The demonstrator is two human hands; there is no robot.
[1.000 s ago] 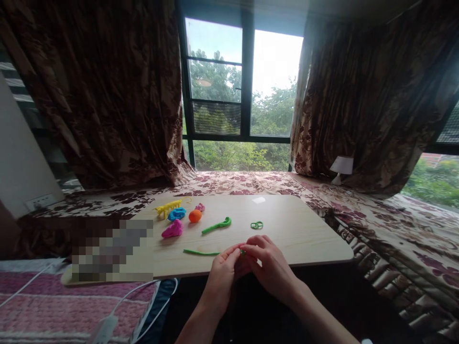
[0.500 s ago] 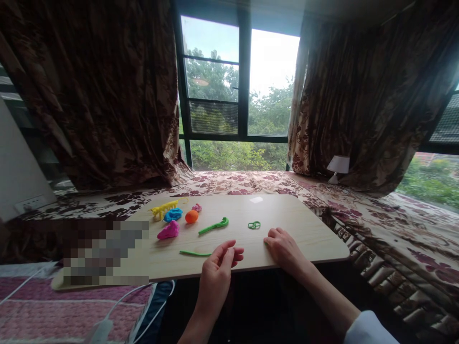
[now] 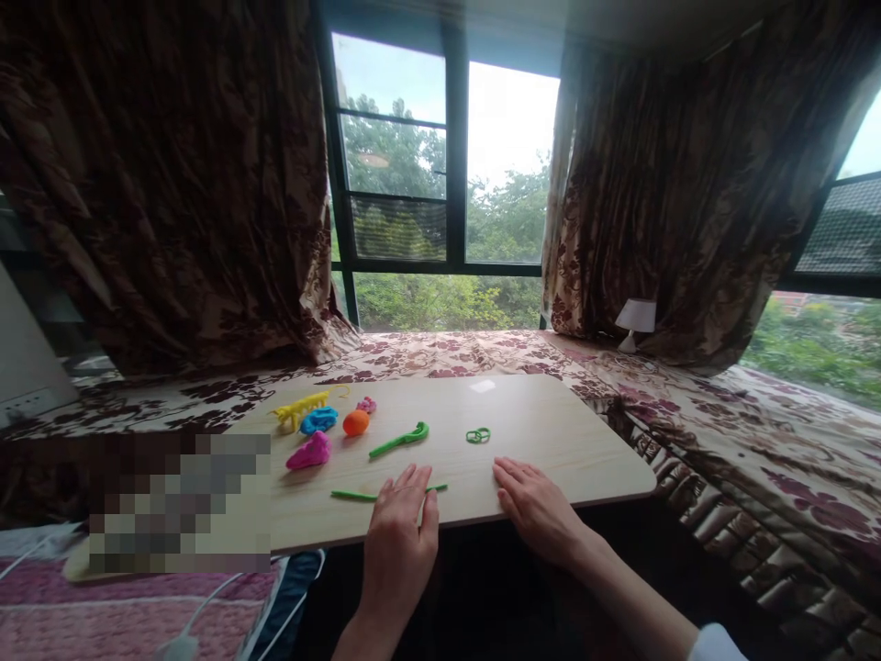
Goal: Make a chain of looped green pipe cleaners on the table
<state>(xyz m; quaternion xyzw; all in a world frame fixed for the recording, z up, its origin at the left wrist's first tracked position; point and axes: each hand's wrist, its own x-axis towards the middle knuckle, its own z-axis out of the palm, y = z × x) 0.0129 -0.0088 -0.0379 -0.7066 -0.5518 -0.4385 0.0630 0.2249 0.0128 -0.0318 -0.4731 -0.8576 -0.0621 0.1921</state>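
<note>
Head view: pale wooden table (image 3: 574, 459) carries several coloured pieces. Landmark for all places: the thin green strip (image 3: 352, 496), lying crosswise near the table's front edge. Left hand (image 3: 401, 525) is palm down over the strip's middle, fingers extended and close together, thumb slightly apart; an end shows on either side. Grip nil; contact pressure cannot be told. Right hand (image 3: 537, 503) is right of the strip, well apart, flat at the front edge, fingers together; its underside is hidden.

Just beyond the strip: a green stick (image 3: 397, 442) with a curled end. Beyond and right: two green rings (image 3: 477, 435), overlapping. Beyond and left: pink lump (image 3: 309, 452) nearest, then orange ball (image 3: 356, 423), blue piece (image 3: 318, 421), small pink piece (image 3: 367, 405) and yellow figure (image 3: 301, 410). Far beyond, right: a lamp (image 3: 635, 317). The left hand alone covers the strip; its two ends are unobstructed.
</note>
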